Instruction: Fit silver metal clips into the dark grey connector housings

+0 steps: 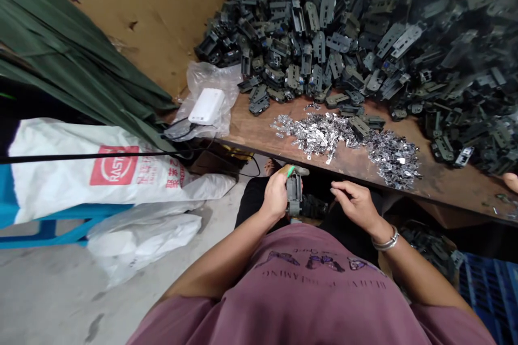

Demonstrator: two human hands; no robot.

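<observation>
My left hand (276, 194) is wrapped round a dark grey plastic housing (294, 194) with a long hollow, held upright above my lap at the table's front edge. Something green shows at the thumb of this hand. To the right and apart from the housing, my right hand (358, 206) has its thumb and forefinger pinched together; whatever is between the tips is too small to name. Just beyond the hands, on the brown table (259, 135), lie a pile of shiny small metal clips (319, 135) and a second, darker pile of metal pieces (394, 159).
A large heap of similar grey housings (319, 46) covers the back and right of the table. At left are a white box (206, 107) with a cable on a plastic bag and a white sack (68, 172). Another person's hand (511, 181) shows at the right edge.
</observation>
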